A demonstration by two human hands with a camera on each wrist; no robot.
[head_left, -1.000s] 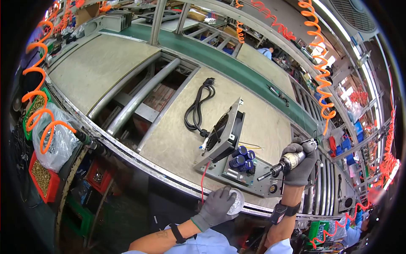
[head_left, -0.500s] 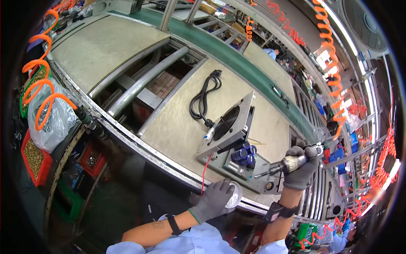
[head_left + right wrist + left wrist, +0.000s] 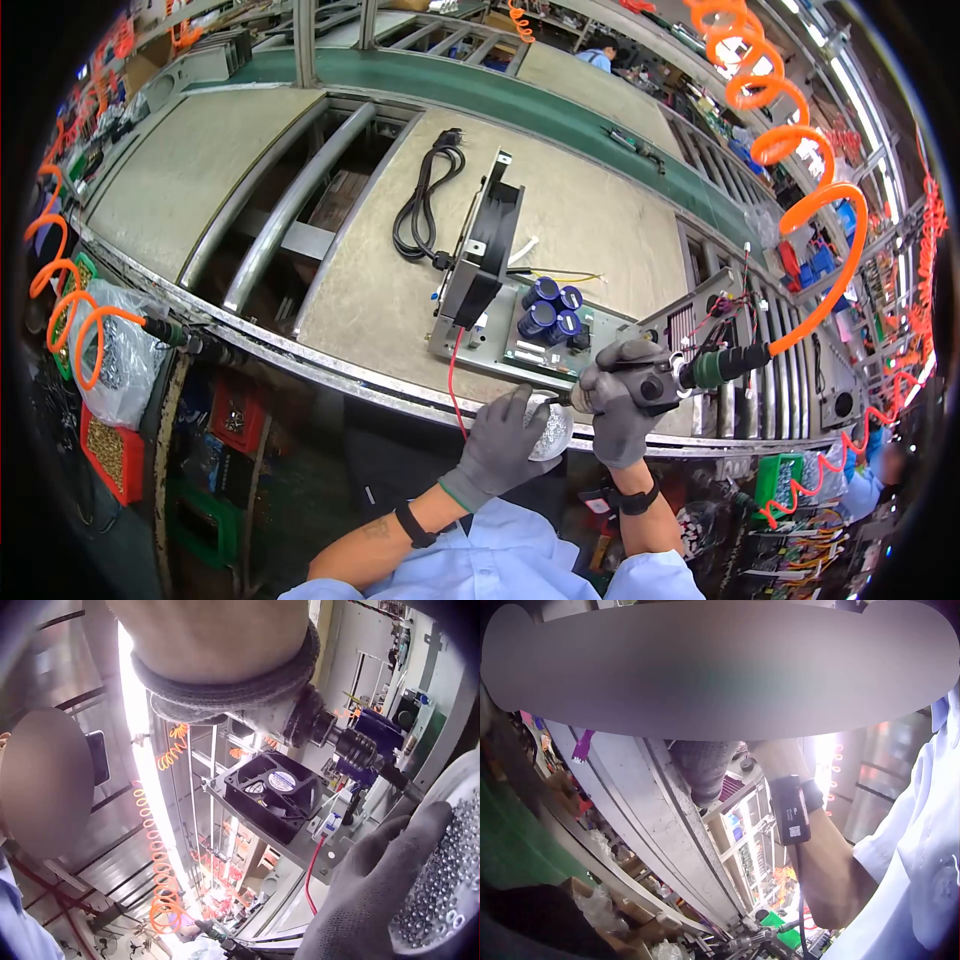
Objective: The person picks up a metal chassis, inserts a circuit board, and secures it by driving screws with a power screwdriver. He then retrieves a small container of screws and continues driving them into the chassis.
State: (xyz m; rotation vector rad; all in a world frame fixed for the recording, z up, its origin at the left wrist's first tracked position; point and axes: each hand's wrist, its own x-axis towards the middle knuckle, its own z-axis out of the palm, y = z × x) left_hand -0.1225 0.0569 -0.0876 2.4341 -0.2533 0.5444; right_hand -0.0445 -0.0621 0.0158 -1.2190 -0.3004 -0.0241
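My left hand (image 3: 498,446), gloved in grey, grips a round white dish (image 3: 549,428) of small shiny screws in front of the bench edge. With my right hand (image 3: 622,408) I hold an air screwdriver (image 3: 650,386); its bit points into the dish. In the right wrist view the bit (image 3: 397,780) reaches the rim of the dish (image 3: 442,900), beside the left fingers. Behind the hands sits a metal chassis (image 3: 460,343) with blue capacitors (image 3: 538,318) and an upright black fan (image 3: 490,240). A red wire (image 3: 452,385) hangs from it.
A coiled black power cord (image 3: 400,225) lies left of the chassis. Metal rollers (image 3: 290,215) flank the work board (image 3: 350,290). Orange air hoses (image 3: 840,270) hang on both sides. Red bins (image 3: 110,460) stand at the lower left, and a person (image 3: 598,56) is across the line.
The right hand has moved left and down with the screwdriver, bringing the bit from above the chassis to the dish. My left hand still holds the dish. The head view has shifted.
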